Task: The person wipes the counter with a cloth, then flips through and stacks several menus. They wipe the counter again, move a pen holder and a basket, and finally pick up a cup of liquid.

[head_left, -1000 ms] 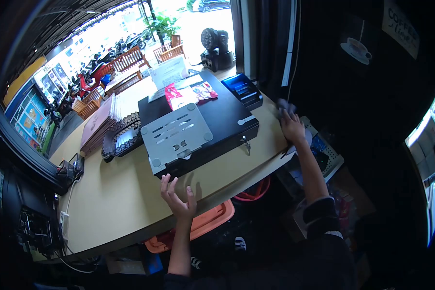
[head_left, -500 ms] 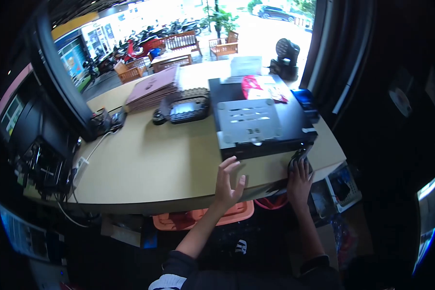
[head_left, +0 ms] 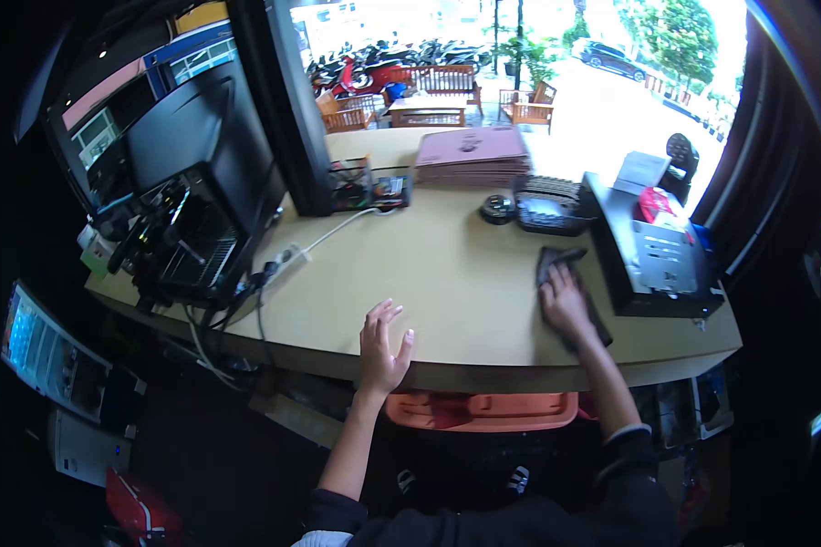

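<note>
On the light wooden counter (head_left: 410, 273), my right hand (head_left: 564, 301) presses down on a dark cloth (head_left: 597, 319), its fingers over the upper part. The cloth lies just left of a black box (head_left: 616, 264) with a grey metal plate (head_left: 664, 257) on top. My left hand (head_left: 386, 351) is raised over the counter's front edge, fingers apart and holding nothing. A black basket-like tray (head_left: 553, 208) and a small round black object (head_left: 497, 210) stand beyond my right hand.
A stack of pink folders (head_left: 472, 150) lies at the back. To the left are a large black machine (head_left: 205, 182), a power strip (head_left: 287, 264) and cables. An orange tray (head_left: 483, 410) sits below the front edge. A red and white packet (head_left: 659, 208) rests on the box.
The view has swung left. My right hand has moved with the dark cloth from the front of the box to the counter on its left. My left hand stays raised and open.
</note>
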